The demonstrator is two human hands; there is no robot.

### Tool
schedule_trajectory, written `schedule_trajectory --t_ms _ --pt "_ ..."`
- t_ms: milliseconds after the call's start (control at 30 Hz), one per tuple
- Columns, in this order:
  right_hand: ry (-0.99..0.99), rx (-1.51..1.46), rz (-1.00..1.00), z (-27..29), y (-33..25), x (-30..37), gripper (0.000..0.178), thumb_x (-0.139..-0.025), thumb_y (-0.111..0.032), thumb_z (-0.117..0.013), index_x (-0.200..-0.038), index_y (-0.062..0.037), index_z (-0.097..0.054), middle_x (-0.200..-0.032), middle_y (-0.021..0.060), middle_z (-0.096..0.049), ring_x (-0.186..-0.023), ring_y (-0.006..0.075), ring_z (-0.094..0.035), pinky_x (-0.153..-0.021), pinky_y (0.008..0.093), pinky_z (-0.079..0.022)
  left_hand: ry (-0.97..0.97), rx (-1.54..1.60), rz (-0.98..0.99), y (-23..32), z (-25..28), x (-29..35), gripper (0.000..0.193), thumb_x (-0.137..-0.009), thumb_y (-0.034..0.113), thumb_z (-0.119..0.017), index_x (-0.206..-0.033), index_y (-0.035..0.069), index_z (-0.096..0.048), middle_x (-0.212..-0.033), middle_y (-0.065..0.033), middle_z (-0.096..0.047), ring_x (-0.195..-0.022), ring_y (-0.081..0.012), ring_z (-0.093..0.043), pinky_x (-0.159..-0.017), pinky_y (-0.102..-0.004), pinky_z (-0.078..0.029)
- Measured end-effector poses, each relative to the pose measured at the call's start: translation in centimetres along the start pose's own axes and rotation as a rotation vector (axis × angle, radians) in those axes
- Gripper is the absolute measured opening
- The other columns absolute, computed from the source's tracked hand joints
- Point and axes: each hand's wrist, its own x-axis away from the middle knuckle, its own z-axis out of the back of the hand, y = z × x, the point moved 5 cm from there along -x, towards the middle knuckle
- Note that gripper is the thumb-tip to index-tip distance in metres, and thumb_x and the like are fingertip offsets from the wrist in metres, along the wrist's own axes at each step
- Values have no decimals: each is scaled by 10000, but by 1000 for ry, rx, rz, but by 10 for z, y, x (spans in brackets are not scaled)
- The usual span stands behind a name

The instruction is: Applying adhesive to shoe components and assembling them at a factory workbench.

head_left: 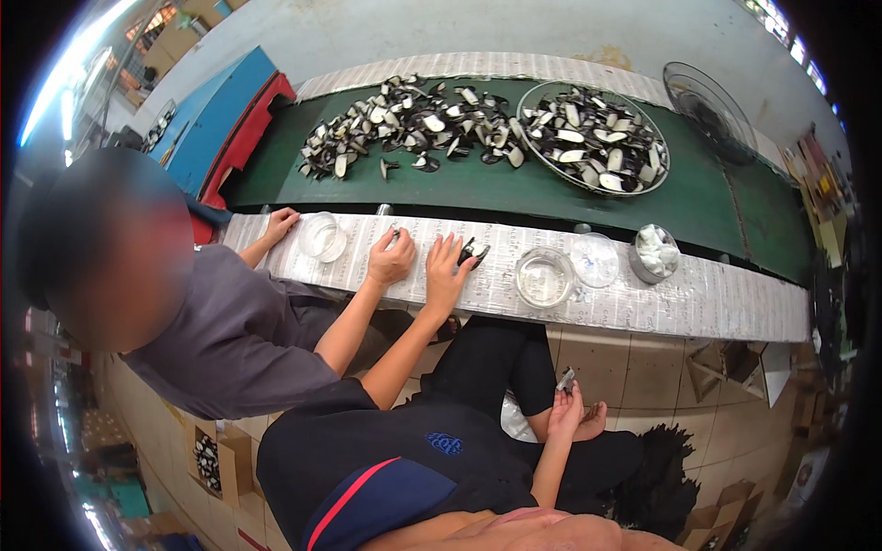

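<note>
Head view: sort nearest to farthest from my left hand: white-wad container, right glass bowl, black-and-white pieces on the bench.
1. Black-and-white pieces: by left hand.
2. Right glass bowl: farther right.
3. White-wad container: farthest right.

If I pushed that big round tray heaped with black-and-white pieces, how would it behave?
The tray looks wide and low, so it would probably slide rather than tip. Its loose pieces are heaped up, so a jolt could spill some. Being so full, it may well resist a light nudge.
</note>
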Motion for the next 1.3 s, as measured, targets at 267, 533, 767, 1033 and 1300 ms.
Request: schedule_trajectory --t_ms 267,533,767,1033,1300 --pt "39 -57 -37 4 3 0 363 -928 -177 -655 -1239 0 -596 -1134 94 -616 -1006 191 -579 -927 321 -497 68 -15 -98 27 1 -11 406 -932 279 -636 -1221 -5 -655 -1315 -241 -589 -1310 -427 -465 -1102 -498 -322" --pt "0 -94 -36 6 4 -5 293 -938 -166 -651 -1184 -9 -625 -1080 96 -629 -971 211 -601 -899 346 -524 110 86 -339 70 -38 -126 361 -886 287 -687 -1179 78 -715 -1420 -190 -531 -1366 -405 -418 -1133 -528 -261" --pt "27 -74 -18 12 3 -7 273 -954 -155 -613 -1174 8 -617 -1080 113 -628 -972 232 -609 -907 379 -540 -102 246 -341 174 -113 -264 434 -914 342 -681 -1207 22 -675 -1299 -218 -619 -1237 -318 -583 -1033 -366 -434" --pt "64 -49 17 26 1 -8 340 -940 -165 -631 -1234 1 -594 -1158 127 -614 -1005 236 -592 -919 371 -517 -81 577 -78 98 -64 -131 267 -960 246 -611 -894 -8 -661 -736 -132 -687 -612 -184 -611 -597 -327 -470" --pt "-129 251 493 -103 -107 56 336 -1000 -190 -589 -1264 17 -570 -1278 136 -586 -1145 210 -574 -977 363 -479 -206 329 -3 77 28 -14 251 -958 237 -607 -1049 16 -683 -1074 -146 -687 -986 -263 -638 -868 -345 -483"
